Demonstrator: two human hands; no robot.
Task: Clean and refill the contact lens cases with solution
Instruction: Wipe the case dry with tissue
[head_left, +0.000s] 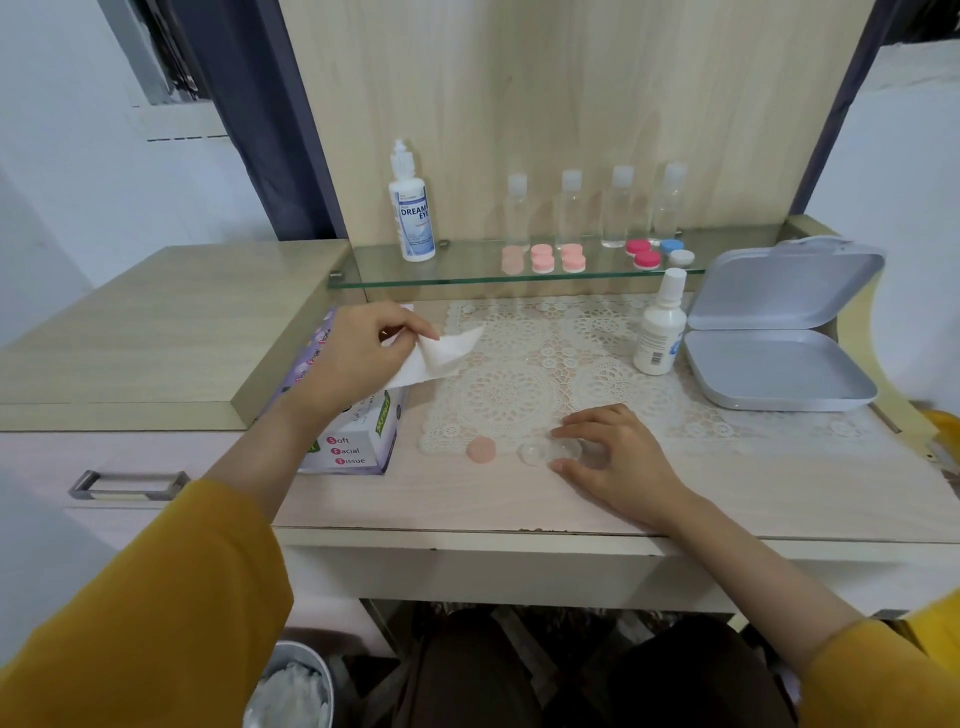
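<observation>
Pale wood-grain bench (779, 483), with a light wooden back panel (571, 93) rising behind it. A glass shelf (374, 271) runs across the panel's base. Left side: raised cabinet top (156, 322), metal drawer handle (127, 483), dark curtain (249, 104), white wall (62, 182). Lighting: even, diffuse.

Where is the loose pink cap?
In the head view, the pink cap lies on the desk, between the tissue box at left and the clear lens case.
</observation>
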